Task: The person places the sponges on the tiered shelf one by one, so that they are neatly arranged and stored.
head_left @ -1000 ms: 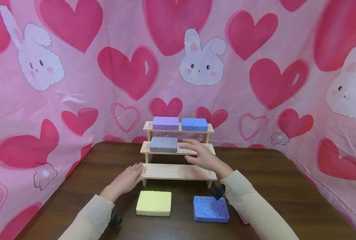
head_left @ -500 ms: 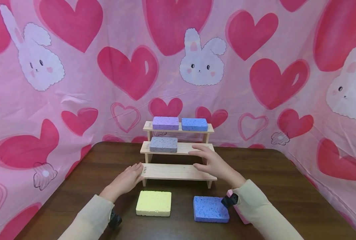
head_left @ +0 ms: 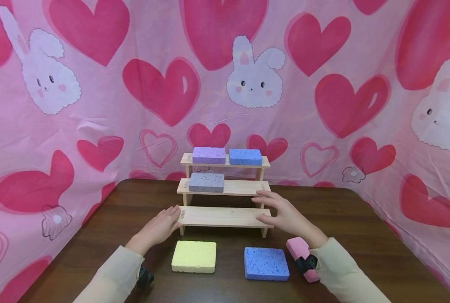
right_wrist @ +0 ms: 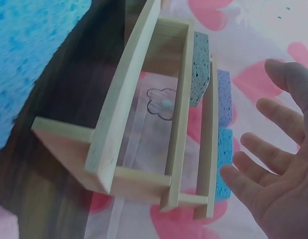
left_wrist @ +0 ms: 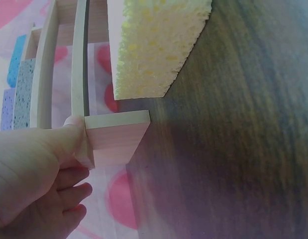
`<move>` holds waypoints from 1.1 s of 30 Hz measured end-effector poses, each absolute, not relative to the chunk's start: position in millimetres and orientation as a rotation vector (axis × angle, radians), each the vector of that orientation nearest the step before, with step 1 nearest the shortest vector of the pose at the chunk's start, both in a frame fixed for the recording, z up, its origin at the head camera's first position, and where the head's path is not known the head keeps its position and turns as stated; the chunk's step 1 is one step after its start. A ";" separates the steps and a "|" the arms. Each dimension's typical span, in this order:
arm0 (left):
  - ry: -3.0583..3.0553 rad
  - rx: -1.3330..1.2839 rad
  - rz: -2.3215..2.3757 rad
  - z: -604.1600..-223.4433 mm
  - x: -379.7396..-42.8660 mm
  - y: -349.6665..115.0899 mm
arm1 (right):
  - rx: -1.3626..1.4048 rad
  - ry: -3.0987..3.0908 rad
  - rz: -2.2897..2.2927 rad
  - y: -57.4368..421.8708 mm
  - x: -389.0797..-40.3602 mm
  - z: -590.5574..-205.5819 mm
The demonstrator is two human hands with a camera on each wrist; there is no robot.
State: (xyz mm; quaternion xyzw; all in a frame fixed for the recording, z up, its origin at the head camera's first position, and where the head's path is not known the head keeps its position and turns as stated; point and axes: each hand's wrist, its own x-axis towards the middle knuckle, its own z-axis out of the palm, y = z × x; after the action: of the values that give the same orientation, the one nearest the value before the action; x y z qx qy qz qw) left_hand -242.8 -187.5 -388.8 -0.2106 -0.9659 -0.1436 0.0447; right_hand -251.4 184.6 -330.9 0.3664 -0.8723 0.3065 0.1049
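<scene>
A three-step wooden stand [head_left: 217, 216] stands on the table in the head view. My left hand [head_left: 158, 227] holds the left end of its lowest step; the left wrist view shows the thumb at the board's front edge. My right hand [head_left: 285, 212] hovers near the stand's right end, fingers spread and holding nothing. On the top step sit a purple sponge [head_left: 209, 155] and a blue sponge [head_left: 245, 157]. A grey sponge [head_left: 206, 182] lies on the left of the middle step, and the lowest step is bare.
In front of the stand, a yellow sponge [head_left: 194, 256] and a second blue sponge [head_left: 266, 264] lie on the brown table [head_left: 361, 244]. A pink sponge [head_left: 297, 247] lies partly hidden under the right wrist's black camera [head_left: 307, 264]. Pink heart-patterned cloth [head_left: 217, 105] hangs behind.
My right hand has moved right and toward me, away from the middle step, uncovering more of the pink sponge. The left hand and the sponges have stayed in place.
</scene>
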 end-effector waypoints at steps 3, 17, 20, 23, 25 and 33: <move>-2.951 -0.642 -0.434 -389.1 -242.8 -187.6 | 1.056 -2.572 0.904 192.2 -247.7 -333.6; -2.967 -0.626 -0.462 -388.3 -243.0 -187.5 | 0.955 -2.576 0.876 226.8 -236.2 -350.5; -2.968 -0.629 -0.454 -388.0 -242.7 -188.0 | 0.941 -2.575 0.875 232.3 -235.8 -352.6; -2.964 -0.637 -0.445 -387.4 -242.1 -187.8 | 0.924 -2.582 0.870 237.5 -235.1 -355.3; -2.959 -0.646 -0.438 -387.5 -242.0 -187.7 | 0.916 -2.588 0.867 240.9 -234.5 -358.0; -2.955 -0.655 -0.416 -388.8 -243.0 -188.2 | 0.869 -2.634 0.898 255.0 -225.5 -368.8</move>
State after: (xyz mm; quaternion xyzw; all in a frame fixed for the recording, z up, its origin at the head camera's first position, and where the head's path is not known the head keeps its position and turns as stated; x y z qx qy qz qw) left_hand -243.0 -188.2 -388.8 -0.2142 -0.9663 -0.1359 0.0435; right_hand -225.5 255.0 -368.8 0.2961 -0.8978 0.3059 0.1129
